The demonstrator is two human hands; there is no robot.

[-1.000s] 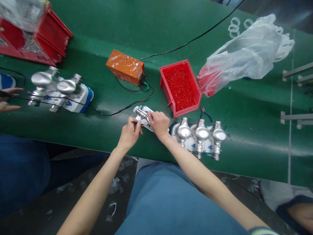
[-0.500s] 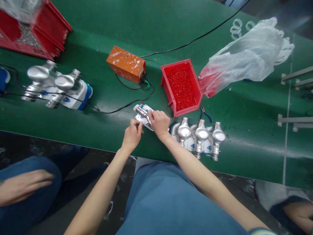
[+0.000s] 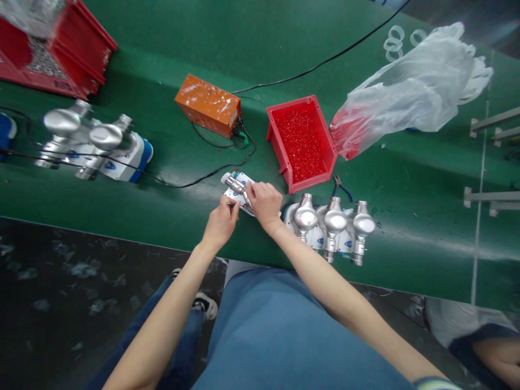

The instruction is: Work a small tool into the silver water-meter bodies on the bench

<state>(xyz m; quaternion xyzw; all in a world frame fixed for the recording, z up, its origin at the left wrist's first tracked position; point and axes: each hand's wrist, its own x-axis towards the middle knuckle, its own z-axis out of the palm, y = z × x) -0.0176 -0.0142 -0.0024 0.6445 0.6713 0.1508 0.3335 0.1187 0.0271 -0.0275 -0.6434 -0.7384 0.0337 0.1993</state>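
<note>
In front of me on the bench lies a silver metal pipe fitting on a white plate with blue marks. My right hand is closed around the fitting's near right part and covers much of it. At the plate's left edge, my left hand pinches something small and thin, with a short dark bit showing at the fingertips; its kind is not clear. Just right of my right hand stand three similar silver fittings on white and blue bases.
Behind my hands stand a red bin of small red parts and an orange box with a black cable. Blue-handled pliers and a plastic bag lie to the right. More silver fittings and a red bin are left.
My left hand has shifted very slightly while staying at the plate; my right hand keeps its place. A person at the lower left has moved, and their hand is out of view.
</note>
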